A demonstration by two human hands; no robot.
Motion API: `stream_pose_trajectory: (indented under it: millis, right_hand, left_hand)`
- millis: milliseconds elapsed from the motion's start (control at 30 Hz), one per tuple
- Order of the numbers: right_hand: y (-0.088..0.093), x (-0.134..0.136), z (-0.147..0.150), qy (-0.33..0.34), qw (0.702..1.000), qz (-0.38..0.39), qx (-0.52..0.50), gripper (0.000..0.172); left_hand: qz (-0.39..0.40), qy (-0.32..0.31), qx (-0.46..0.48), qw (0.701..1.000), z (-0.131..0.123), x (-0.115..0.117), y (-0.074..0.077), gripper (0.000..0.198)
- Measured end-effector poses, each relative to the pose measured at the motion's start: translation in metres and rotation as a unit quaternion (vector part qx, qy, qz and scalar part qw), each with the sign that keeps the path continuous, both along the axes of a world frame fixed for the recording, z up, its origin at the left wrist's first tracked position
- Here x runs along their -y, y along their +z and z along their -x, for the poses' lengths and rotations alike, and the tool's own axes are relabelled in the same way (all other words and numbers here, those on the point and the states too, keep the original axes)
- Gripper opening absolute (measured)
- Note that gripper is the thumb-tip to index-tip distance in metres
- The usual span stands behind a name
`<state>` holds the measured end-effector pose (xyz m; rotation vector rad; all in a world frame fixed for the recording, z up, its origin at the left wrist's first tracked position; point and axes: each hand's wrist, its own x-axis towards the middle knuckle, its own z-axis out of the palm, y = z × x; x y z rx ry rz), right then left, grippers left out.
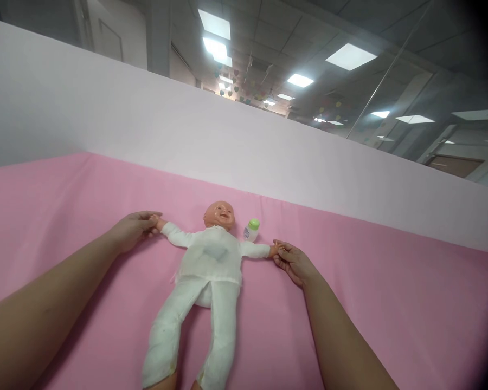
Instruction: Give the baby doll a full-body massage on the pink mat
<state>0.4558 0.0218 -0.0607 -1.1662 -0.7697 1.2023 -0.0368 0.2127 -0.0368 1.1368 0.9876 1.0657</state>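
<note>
A baby doll (pixel 209 271) in white clothes lies on its back on a pink sheet (pixel 390 303), arms spread wide. My left hand (pixel 132 230) is closed around the doll's hand on the left side. My right hand (pixel 293 262) pinches the doll's other hand on the right. A small white bottle with a green cap (pixel 251 229) stands on the sheet just right of the doll's head, between the head and my right hand.
A white partition wall (pixel 228 135) rises behind the pink sheet. Above it are ceiling light panels and hanging paper hearts (pixel 244 86).
</note>
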Motion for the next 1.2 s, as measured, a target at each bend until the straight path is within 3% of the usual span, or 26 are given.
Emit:
stream_pose_trajectory:
  millis: [367,733,1000,1200]
  right_hand:
    - [-0.004,-0.007,0.010,-0.014,0.991,-0.006,0.131,0.039]
    - [-0.007,-0.009,0.007,-0.058,0.991,0.012,0.118,0.035]
    - [-0.006,-0.004,-0.003,0.005,1.000,-0.002,0.007,0.041]
    - [-0.003,-0.003,0.004,0.019,0.996,-0.007,0.083,0.037]
  left_hand:
    - [-0.050,0.008,-0.074,0.996,0.001,-0.002,-0.004,0.039]
    - [-0.019,0.023,-0.042,0.999,0.001,-0.007,-0.008,0.033]
    - [-0.001,-0.002,0.010,1.000,0.002,-0.004,-0.003,0.041]
    - [-0.032,-0.014,-0.032,0.999,0.002,0.000,-0.002,0.047]
